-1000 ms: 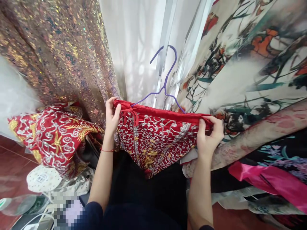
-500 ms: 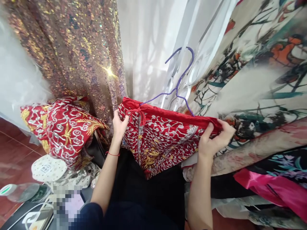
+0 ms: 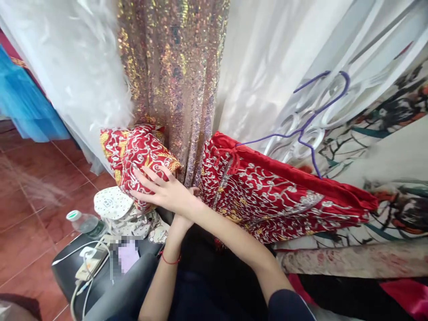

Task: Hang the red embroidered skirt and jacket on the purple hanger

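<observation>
My right hand (image 3: 163,191) reaches across to the left, fingers spread, over a bunched red garment (image 3: 133,151) with silver and gold embroidery. Underneath that wrist is my left hand (image 3: 183,219), a red cord bracelet (image 3: 170,261) on its arm. Its fingers are mostly hidden; a fingertip shows close to the left edge of a second red embroidered garment (image 3: 261,191). This second piece has a plain red waistband with a tied bow (image 3: 236,162) and lies across my lap to the right. A purple hanger (image 3: 302,129) rises from its waistband, hook upward.
A sequined drape (image 3: 174,80) and white sheer fabric (image 3: 261,67) hang in front. To the left, a black seat (image 3: 67,267) carries a power strip (image 3: 92,261), cables, a bottle (image 3: 87,223) and a dotted cloth item (image 3: 113,203). Printed fabric (image 3: 401,147) hangs at right.
My right hand has let go of the waistband's right end and crossed over to the bunched garment at left. My left hand has dropped lower. The view has turned left.
</observation>
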Demonstrator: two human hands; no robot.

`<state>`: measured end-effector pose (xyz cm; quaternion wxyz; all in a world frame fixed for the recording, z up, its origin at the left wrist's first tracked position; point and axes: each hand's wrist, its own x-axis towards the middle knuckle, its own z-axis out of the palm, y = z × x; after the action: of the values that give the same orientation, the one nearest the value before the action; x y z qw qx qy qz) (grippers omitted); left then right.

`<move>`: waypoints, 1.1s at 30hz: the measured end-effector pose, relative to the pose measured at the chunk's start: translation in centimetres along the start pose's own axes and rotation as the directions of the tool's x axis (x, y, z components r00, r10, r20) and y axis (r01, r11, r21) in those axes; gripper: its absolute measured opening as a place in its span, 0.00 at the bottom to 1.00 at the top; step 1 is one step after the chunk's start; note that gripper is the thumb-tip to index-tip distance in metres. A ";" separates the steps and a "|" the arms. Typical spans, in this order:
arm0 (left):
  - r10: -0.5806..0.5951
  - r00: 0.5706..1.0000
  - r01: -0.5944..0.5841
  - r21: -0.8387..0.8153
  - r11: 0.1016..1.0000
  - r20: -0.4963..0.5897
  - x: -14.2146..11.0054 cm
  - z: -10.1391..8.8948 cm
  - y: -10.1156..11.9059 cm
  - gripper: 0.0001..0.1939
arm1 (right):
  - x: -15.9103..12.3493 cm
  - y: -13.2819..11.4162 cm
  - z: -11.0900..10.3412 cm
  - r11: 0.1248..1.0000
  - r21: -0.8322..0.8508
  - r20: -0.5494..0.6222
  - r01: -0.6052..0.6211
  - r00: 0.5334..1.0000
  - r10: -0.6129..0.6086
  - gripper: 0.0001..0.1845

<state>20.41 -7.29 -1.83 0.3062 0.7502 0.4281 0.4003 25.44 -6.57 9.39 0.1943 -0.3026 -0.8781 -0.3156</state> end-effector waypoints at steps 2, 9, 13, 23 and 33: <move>-0.034 0.988 0.043 -0.057 0.997 0.154 -1.3 -1.3 -0.4 0.19 | 1.3 0.1 1.7 0.999 0.019 0.035 0.045 0.998 -0.045 0.18; -0.242 0.970 0.213 -0.480 0.851 0.002 -1.9 -1.2 0.7 0.24 | 5.0 2.7 0.2 0.982 0.175 0.084 -0.066 0.995 0.052 0.18; -0.521 0.842 0.257 -0.746 0.614 -0.139 -0.9 -1.1 0.8 0.26 | 5.3 2.9 -1.8 0.906 0.232 0.095 -0.355 0.935 0.342 0.15; -0.231 0.843 0.024 -0.395 0.918 -0.485 -2.6 -3.4 2.1 0.23 | 2.7 4.3 -6.7 0.541 0.361 0.002 -0.760 0.580 0.814 0.13; 0.089 0.905 -0.246 -0.341 0.908 -0.416 4.6 -11.4 7.6 0.16 | -3.3 7.3 -7.7 0.164 0.641 0.314 -0.750 0.451 0.835 0.19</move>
<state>15.03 -5.25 11.41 0.3196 0.6147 0.3260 0.6432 33.79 -8.60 16.40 0.4771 -0.5954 -0.6207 0.1805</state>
